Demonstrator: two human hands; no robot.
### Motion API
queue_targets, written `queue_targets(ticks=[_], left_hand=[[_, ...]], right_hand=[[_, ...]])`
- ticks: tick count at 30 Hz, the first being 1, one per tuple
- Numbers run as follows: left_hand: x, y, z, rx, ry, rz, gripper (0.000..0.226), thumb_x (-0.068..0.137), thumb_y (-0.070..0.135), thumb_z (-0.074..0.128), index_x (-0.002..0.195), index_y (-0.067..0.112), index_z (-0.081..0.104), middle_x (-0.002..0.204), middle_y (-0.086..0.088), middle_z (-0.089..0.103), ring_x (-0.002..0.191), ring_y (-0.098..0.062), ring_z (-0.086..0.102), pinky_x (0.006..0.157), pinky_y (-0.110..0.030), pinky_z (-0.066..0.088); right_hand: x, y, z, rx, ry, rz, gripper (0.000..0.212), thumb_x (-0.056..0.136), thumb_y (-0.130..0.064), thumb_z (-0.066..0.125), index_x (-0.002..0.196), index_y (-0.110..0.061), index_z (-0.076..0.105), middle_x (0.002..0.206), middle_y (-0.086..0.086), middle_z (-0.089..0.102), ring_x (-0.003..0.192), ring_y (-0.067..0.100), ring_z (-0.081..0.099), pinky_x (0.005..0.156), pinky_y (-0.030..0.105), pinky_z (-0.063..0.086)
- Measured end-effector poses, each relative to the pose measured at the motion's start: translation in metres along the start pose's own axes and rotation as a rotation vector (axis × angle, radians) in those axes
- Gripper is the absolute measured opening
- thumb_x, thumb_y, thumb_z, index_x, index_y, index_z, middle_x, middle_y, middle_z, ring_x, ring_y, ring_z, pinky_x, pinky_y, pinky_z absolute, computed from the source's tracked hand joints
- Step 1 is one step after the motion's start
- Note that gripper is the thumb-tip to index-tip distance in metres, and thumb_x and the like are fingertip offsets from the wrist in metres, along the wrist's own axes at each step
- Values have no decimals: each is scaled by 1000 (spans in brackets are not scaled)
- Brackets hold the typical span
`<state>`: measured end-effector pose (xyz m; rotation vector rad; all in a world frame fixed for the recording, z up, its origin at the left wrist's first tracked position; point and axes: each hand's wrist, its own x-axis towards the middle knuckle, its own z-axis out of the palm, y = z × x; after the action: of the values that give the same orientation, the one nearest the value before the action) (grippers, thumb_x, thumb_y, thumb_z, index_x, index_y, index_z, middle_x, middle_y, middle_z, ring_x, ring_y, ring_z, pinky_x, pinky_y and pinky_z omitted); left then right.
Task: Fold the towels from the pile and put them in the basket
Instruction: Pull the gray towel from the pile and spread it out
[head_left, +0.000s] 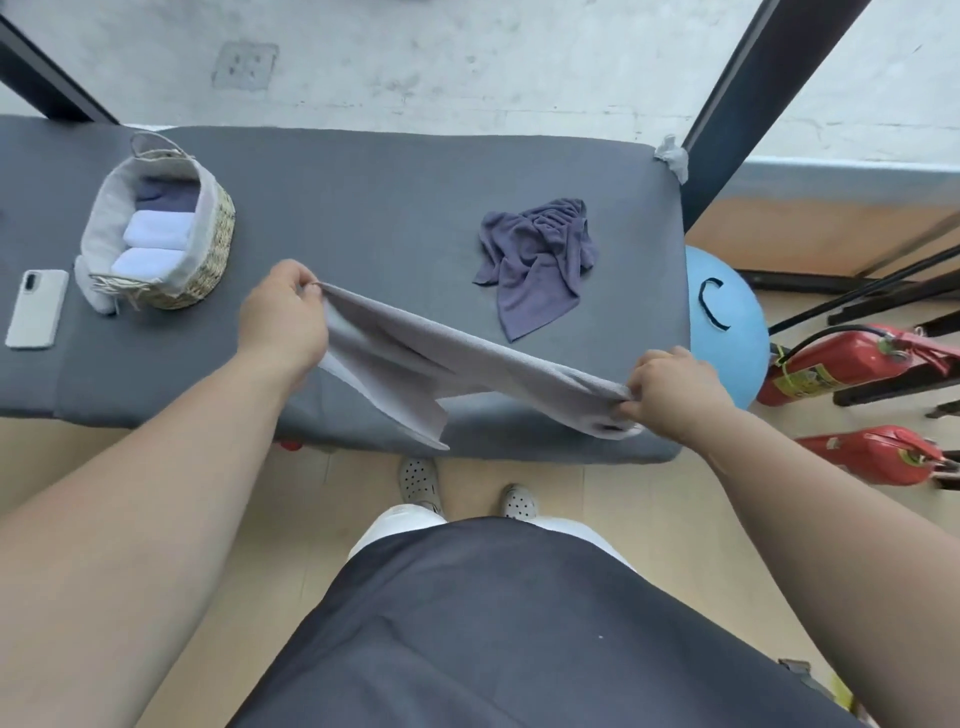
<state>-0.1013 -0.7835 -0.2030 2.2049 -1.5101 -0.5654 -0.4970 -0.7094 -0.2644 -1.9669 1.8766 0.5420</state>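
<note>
Your tabletop (363, 208) lies broad and bare through its middle, from the basket near the far-left part across to the dark towel toward the right edge, and the strip along the near edge in front of you carries nothing but the cloth you are holding. The grey towel (415, 358) is stretched between your two hands above the near edge, sagging in the middle, with a loose flap hanging past that edge; whether the sagging part touches the tabletop is hard to say from this angle. Your left hand (283, 322) pinches one corner between thumb and fingertips, raised above the surface just right of the basket. Your right hand (670, 387) is curled round the bunched opposite end, close to the near-right corner. The crumpled dark blue towel (540, 260) lies on the tabletop beyond the stretched one, apart from it and short of the right edge. The wicker basket (221, 228) holds folded towels (156, 228) in a row, two pale ones nearer you and a dark one behind. A phone (37, 307) lies flat just left of the basket, near the near edge. Off the right edge sit a blue ball (727, 322) and two red fire extinguishers (841, 364) on the floor, and a black post (753, 88) rises at the far-right corner.
</note>
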Motion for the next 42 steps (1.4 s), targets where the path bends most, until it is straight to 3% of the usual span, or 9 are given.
queue_targets(ticks=[6, 9, 17, 20, 25, 29, 32, 36, 42], left_hand=[[-5, -61, 0, 255, -92, -106, 16, 98, 27, 45, 96, 19, 58, 91, -6, 62, 88, -30, 52, 77, -35, 40], [-4, -80, 6, 268, -145, -69, 17, 97, 34, 51, 95, 21, 62, 94, -3, 63, 92, -30, 55, 81, -37, 44], [22, -94, 48, -165, -61, -100, 25, 103, 27, 38, 87, 10, 49, 90, -6, 52, 83, -24, 49, 78, -32, 43], [25, -92, 63, -233, -270, -227, 23, 103, 23, 33, 91, 9, 47, 75, 0, 43, 54, -14, 44, 53, -23, 40], [35, -114, 68, 267, -963, -142, 23, 100, 20, 40, 93, 11, 60, 94, -8, 61, 79, -27, 57, 70, -33, 43], [42, -126, 62, 197, -1102, -286, 19, 96, 16, 46, 82, 11, 59, 80, -8, 56, 72, -22, 51, 66, -31, 40], [63, -138, 70, 227, -909, -279, 21, 95, 19, 44, 86, 5, 57, 79, -11, 54, 69, -24, 48, 61, -32, 38], [91, -145, 100, 331, -578, -105, 25, 100, 32, 37, 89, 14, 51, 84, -11, 60, 74, -32, 56, 63, -35, 40], [139, -143, 184, 259, -305, -28, 22, 104, 29, 35, 101, 10, 46, 85, -12, 52, 82, -33, 46, 70, -39, 34]], right_hand=[[-5, 13, 27, -49, 130, 65, 21, 95, -40, 55, 90, -30, 72, 103, -5, 61, 108, 24, 49, 82, 36, 34], [-6, -2, 31, 343, 218, 133, 22, 100, -29, 49, 85, -15, 58, 81, 9, 60, 87, 37, 54, 70, 40, 39], [22, -36, 35, 728, 383, 369, 16, 105, -26, 38, 97, -17, 47, 80, 14, 59, 76, 38, 51, 69, 44, 43], [30, -48, 44, 587, 162, 276, 19, 102, -27, 46, 84, -19, 47, 69, 6, 54, 71, 36, 50, 61, 39, 42], [26, -66, 39, 414, -791, 143, 21, 95, -29, 56, 77, -20, 57, 63, 7, 55, 50, 27, 49, 56, 28, 47], [28, -63, 19, 602, -1053, 190, 17, 97, -23, 61, 80, -19, 58, 64, 3, 47, 54, 20, 40, 48, 23, 40], [51, -57, 6, 629, -912, 195, 23, 98, -26, 62, 77, -18, 59, 63, 4, 47, 51, 16, 43, 44, 22, 39], [108, -47, 25, 350, -321, 211, 26, 97, -29, 58, 88, -7, 68, 82, 15, 65, 73, 30, 63, 62, 33, 49], [189, -41, 93, 347, 60, 349, 21, 100, -34, 49, 90, -20, 61, 91, 9, 65, 82, 31, 52, 67, 36, 40]])
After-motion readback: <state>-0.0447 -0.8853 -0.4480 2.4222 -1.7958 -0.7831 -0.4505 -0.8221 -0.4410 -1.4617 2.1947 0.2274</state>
